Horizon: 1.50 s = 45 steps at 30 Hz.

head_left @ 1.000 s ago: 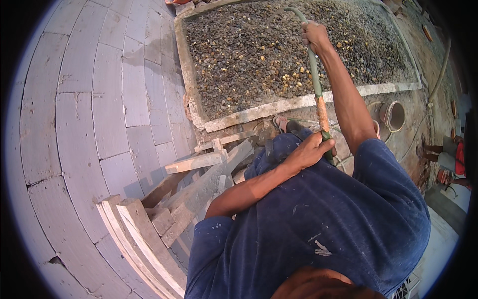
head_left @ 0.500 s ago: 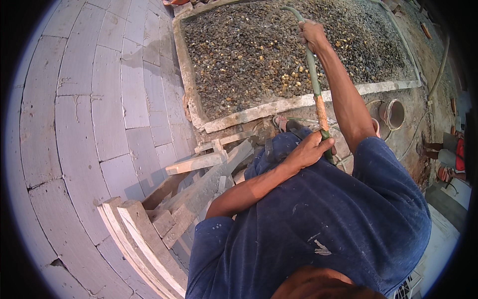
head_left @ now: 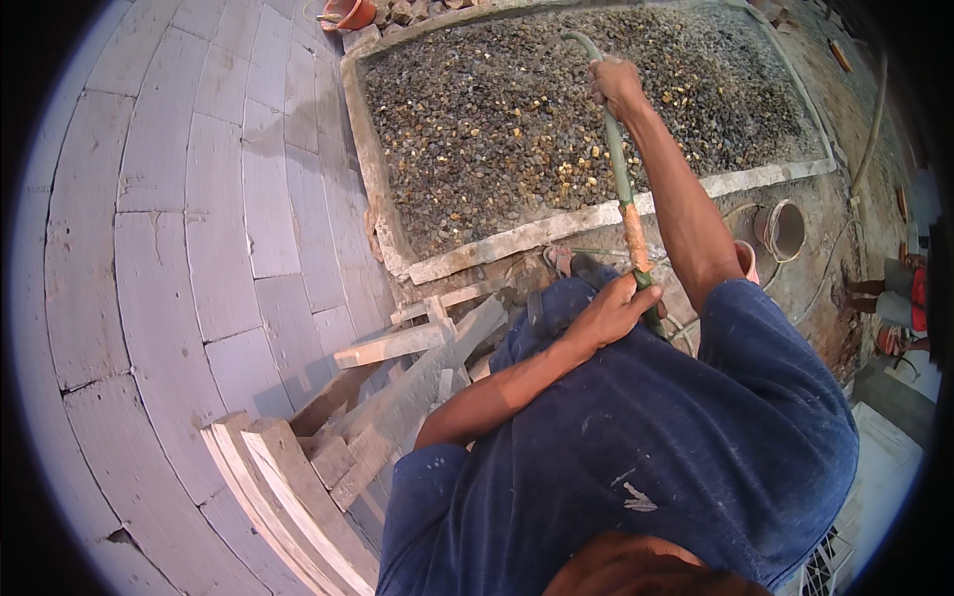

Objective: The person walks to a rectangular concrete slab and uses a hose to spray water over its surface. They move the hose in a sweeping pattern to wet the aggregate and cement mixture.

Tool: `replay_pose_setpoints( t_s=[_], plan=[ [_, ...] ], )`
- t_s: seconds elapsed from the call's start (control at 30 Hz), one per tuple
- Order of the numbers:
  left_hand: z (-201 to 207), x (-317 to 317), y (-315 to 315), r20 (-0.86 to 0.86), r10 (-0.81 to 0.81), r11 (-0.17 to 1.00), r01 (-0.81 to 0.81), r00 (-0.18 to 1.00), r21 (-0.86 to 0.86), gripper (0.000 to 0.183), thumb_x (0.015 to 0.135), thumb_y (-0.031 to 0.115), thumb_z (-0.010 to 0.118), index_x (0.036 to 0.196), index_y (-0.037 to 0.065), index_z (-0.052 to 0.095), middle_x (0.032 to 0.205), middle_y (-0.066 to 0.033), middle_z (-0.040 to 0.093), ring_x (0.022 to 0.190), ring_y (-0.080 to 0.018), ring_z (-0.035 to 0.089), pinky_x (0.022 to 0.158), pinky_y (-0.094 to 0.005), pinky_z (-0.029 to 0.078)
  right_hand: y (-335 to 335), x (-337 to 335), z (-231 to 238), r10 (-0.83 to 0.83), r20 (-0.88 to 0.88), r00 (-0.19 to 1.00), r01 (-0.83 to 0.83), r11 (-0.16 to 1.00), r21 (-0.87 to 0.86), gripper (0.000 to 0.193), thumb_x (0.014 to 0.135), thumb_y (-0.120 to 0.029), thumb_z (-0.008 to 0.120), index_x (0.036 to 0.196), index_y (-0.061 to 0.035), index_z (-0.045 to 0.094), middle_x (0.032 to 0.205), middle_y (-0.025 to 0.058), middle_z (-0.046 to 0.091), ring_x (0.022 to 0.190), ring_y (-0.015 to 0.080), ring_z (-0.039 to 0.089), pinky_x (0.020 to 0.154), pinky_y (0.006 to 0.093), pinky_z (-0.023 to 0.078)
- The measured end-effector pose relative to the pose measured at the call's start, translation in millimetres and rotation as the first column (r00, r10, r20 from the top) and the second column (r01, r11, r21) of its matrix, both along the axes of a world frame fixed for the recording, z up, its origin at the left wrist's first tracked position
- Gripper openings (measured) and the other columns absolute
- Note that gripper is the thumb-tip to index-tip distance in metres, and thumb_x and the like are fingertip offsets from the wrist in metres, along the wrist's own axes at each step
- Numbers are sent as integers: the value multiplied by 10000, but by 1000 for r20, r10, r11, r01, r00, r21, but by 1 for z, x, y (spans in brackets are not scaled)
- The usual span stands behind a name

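Observation:
A green hose (head_left: 618, 169) runs up from my waist over a bed of wet-looking gravel (head_left: 497, 139). Near its lower part, an orange-brown wrapping (head_left: 635, 233) covers a short stretch. My left hand (head_left: 614, 313) grips the hose just below that wrapping, close to my body. Farther out, my right hand (head_left: 618, 87) is closed around it near the far end, arm stretched forward. Beyond the right hand the hose tip bends over to the left above the stones. Any water leaving the tip is too faint to make out.
A pale raised border (head_left: 527, 234) frames the gravel. Wooden beams (head_left: 397, 343) lie stacked at my left, beside a grey block wall (head_left: 159, 278). An orange bucket (head_left: 350, 12) stands at the far left, another bucket (head_left: 782, 230) at right. Another person (head_left: 899, 298) is at the right edge.
The view has shifted a little, bringing the orange bucket further into sight. The hose and my right hand sit slightly farther left and lower; both hands keep their hold.

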<state>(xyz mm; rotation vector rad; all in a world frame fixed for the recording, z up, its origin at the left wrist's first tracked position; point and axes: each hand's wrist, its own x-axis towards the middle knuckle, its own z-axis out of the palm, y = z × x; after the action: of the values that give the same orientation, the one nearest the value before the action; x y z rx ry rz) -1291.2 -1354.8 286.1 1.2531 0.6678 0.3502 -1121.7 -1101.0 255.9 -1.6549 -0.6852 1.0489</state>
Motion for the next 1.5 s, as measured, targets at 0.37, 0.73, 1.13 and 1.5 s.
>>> replay_pose_setpoints(
  t_s=[0.37, 0.73, 1.13, 1.5],
  plan=[
    [-21, 9, -6, 35, 68, 997, -66, 997, -36, 420, 923, 378, 463, 772, 16, 612, 676, -48, 588, 625, -136, 507, 597, -301, 417, 1, 3, 5, -41, -15, 999, 43, 992, 115, 261, 879, -144, 525, 1051, 50, 560, 580, 7, 459, 437, 103, 402, 371, 281, 318],
    [-16, 9, -5, 66, 47, 992, -39, 997, -117, 408, 931, 374, 454, 830, 9, 603, 770, -51, 628, 710, -133, 560, 645, -297, 463, -2, -7, 20, 44, -96, 994, -28, 985, 168, 263, 883, -91, 512, 1125, 8, 542, 625, -18, 475, 427, 46, 382, 340, 204, 317],
    [-16, 9, -5, 65, 12, 992, -3, 998, -128, 419, 931, 381, 449, 826, 11, 618, 780, -54, 625, 738, -141, 576, 676, -301, 475, -1, -5, 14, 74, -110, 991, -58, 988, 146, 107, 892, -107, 500, 935, -24, 551, 605, -24, 457, 425, 41, 374, 337, 205, 306],
    [-9, 6, -7, 37, -46, 998, 47, 998, -48, 376, 924, 337, 467, 808, 25, 641, 705, -46, 601, 659, -123, 515, 627, -286, 413, -8, -18, 20, 135, -288, 948, -100, 986, 134, 91, 875, -88, 515, 906, -8, 546, 618, -2, 467, 445, 67, 389, 358, 227, 293]
  ],
)
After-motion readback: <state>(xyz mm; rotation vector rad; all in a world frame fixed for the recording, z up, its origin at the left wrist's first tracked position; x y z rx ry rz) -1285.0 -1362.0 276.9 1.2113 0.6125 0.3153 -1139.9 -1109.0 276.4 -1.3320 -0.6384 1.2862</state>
